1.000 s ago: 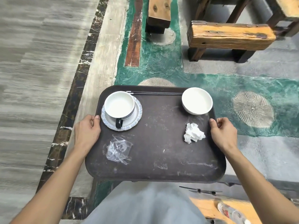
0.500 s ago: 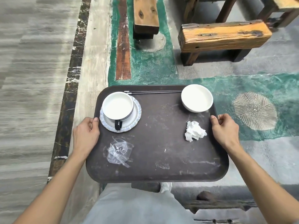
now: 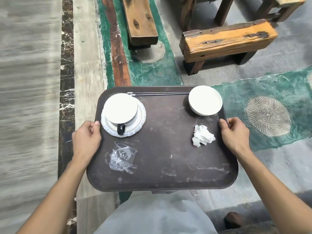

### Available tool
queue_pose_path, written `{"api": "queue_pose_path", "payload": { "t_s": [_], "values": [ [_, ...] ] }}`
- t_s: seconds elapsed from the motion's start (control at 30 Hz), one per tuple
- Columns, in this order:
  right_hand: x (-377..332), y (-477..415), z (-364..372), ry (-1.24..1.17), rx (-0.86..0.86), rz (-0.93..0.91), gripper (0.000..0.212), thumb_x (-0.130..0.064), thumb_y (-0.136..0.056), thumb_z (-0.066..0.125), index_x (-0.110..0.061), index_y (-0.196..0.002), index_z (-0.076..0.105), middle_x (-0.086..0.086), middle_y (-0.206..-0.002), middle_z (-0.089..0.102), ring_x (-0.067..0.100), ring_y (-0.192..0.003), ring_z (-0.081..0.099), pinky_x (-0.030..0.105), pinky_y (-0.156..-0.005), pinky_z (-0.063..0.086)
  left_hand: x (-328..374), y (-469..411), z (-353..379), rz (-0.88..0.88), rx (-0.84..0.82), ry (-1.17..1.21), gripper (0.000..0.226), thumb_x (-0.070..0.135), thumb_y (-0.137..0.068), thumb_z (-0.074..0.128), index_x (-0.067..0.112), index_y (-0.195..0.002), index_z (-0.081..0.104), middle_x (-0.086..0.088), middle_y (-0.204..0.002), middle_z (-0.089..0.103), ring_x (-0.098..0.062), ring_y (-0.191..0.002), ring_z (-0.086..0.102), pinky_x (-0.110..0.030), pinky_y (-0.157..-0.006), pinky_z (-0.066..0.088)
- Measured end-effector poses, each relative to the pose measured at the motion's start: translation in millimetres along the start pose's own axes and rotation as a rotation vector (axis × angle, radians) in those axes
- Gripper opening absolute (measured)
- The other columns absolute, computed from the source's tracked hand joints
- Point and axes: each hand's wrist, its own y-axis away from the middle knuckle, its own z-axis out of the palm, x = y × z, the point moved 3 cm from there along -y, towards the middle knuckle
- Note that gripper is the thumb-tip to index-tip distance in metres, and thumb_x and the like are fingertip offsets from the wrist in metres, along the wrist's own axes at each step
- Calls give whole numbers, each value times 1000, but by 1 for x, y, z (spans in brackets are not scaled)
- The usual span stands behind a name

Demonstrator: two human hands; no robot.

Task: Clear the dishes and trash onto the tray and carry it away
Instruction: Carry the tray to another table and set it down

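Note:
I hold a dark brown tray (image 3: 165, 149) level in front of me, above the floor. My left hand (image 3: 86, 138) grips its left rim and my right hand (image 3: 234, 132) grips its right rim. On the tray's far left a white cup with a black handle (image 3: 120, 109) sits on a white saucer (image 3: 141, 123). A white bowl (image 3: 205, 100) stands at the far right corner. Dark chopsticks (image 3: 158, 93) lie along the far rim. A crumpled white napkin (image 3: 202, 137) lies near my right hand, and a clear plastic wrapper (image 3: 122, 157) lies near my left.
Below is a grey stone floor with green painted patches. Two rough wooden benches stand ahead, one at centre (image 3: 140, 21) and one at right (image 3: 226, 41). A dark marble strip (image 3: 67, 65) runs along the left. My shoe tip (image 3: 232, 219) shows at lower right.
I have walked forward with the tray; the floor and benches have slid toward me and to the right in view. Both hands keep the same grip on the rims.

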Motion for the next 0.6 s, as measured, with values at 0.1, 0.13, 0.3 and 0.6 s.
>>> {"api": "queue_pose_path", "payload": {
  "t_s": [0.1, 0.13, 0.3, 0.6],
  "values": [
    [-22, -37, 13, -1, -11, -4, 26, -41, -94, 57, -18, -81, 54, -7, -73, 59, 25, -75, 55, 33, -71, 33, 14, -39, 10, 5, 8, -23, 36, 32, -100, 53, 9, -73, 56, -3, -56, 54, -19, -54, 47, -35, -64, 33],
    [-29, -53, 17, 0, -16, -8, 26, -41, -94, 57, -19, -80, 54, -8, -73, 59, 26, -76, 55, 33, -72, 33, 19, -52, 13, -2, 8, -23, 36, 31, -100, 53, 8, -73, 57, -4, -56, 54, -19, -54, 47, -35, -64, 32],
    [-65, -141, 35, 7, -36, -37, 27, -40, -95, 56, -16, -84, 56, -8, -73, 59, 27, -76, 54, 33, -72, 32, 54, -122, 41, -44, 30, -17, 34, 31, -99, 53, 9, -75, 60, -3, -57, 55, -10, -54, 47, -33, -62, 30],
    [-140, -298, 46, 0, -62, -97, 26, -39, -96, 57, -15, -84, 55, -8, -72, 58, 27, -73, 53, 34, -70, 33, 124, -237, 85, -86, 96, 18, 33, 33, -100, 53, 11, -77, 62, -4, -57, 56, -16, -55, 50, -34, -63, 32]
  ]
}}
